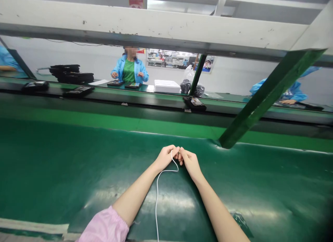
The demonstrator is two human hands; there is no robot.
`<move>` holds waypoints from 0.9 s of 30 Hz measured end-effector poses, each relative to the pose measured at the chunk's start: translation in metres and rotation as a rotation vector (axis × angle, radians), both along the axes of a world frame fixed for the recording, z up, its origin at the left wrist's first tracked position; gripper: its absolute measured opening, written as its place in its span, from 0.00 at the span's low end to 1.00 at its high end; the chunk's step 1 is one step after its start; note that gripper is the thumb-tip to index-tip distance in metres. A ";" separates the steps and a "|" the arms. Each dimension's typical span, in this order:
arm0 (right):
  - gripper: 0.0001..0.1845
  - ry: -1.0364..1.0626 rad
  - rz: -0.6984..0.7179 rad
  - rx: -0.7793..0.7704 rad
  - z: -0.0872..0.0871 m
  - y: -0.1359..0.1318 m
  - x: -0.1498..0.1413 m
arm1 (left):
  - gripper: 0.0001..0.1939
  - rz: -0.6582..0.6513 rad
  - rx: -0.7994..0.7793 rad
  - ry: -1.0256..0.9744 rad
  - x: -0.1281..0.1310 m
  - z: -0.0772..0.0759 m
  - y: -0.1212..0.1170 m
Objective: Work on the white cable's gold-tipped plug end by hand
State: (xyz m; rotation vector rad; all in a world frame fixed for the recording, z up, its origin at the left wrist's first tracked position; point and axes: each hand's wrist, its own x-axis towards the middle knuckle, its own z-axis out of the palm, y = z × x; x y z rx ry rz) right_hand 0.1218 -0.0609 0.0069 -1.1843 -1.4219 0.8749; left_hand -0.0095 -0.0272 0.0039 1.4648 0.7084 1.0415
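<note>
My left hand (166, 156) and my right hand (189, 161) meet fingertip to fingertip over a green mat (65, 172). Both pinch a thin white cable (157, 191). The cable loops down from between the fingers, curves left under my left wrist and trails toward me off the bottom edge. The fingers of both hands are curled closed around the cable's end, which is hidden between them.
A green support bar (262, 100) slants down onto the mat at right. Beyond runs a conveyor (145, 103) with black trays (194, 103). A person in a blue coat (130, 70) works across it, near a white box (167, 86) and stacked black trays (71, 74).
</note>
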 end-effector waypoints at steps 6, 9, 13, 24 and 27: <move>0.31 0.038 -0.041 0.000 -0.002 0.001 0.000 | 0.28 0.050 0.007 0.016 -0.002 0.001 0.001; 0.29 0.069 -0.056 -0.011 -0.004 0.001 0.000 | 0.27 0.082 0.011 0.031 -0.003 0.002 0.000; 0.26 0.111 -0.067 -0.029 -0.008 0.004 0.001 | 0.25 0.127 0.022 0.056 -0.003 0.002 0.001; 0.23 0.172 -0.121 -0.044 -0.006 0.004 -0.002 | 0.22 0.195 0.036 0.103 -0.005 0.013 -0.002; 0.19 0.180 -0.124 -0.036 -0.012 0.008 0.003 | 0.20 0.160 0.031 0.108 -0.005 0.011 0.003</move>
